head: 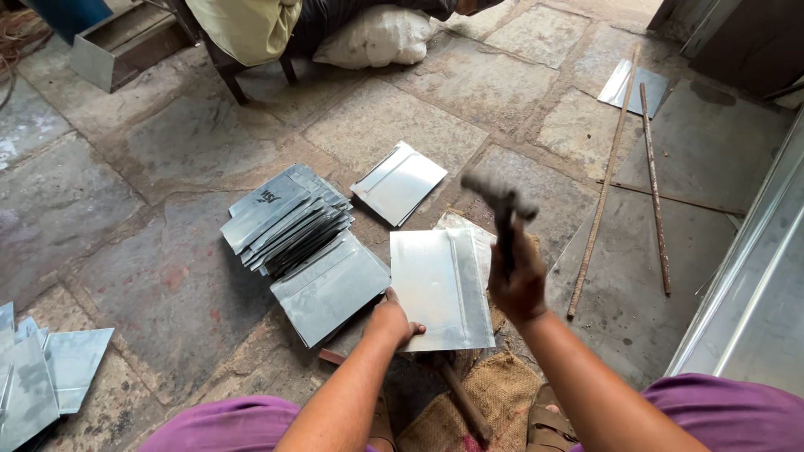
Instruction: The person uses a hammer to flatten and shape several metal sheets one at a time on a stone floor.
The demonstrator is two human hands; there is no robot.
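My right hand (519, 283) grips a dark hammer (501, 203), raised above a flat metal sheet (440, 285); the hammer head is blurred. My left hand (392, 320) presses on the near left edge of that sheet, which has a raised seam along its right side. The sheet lies on another sheet and on burlap sacking (494, 393). A wooden stick (461, 402) pokes out from under it.
A fanned stack of folded metal sheets (289, 222) lies left of the work sheet, with a single piece (399, 182) beyond. More sheets (38, 372) sit at far left. Two long rods (653, 180) lie to the right beside large metal panels (754, 285). A stool and white sack (377, 35) stand beyond.
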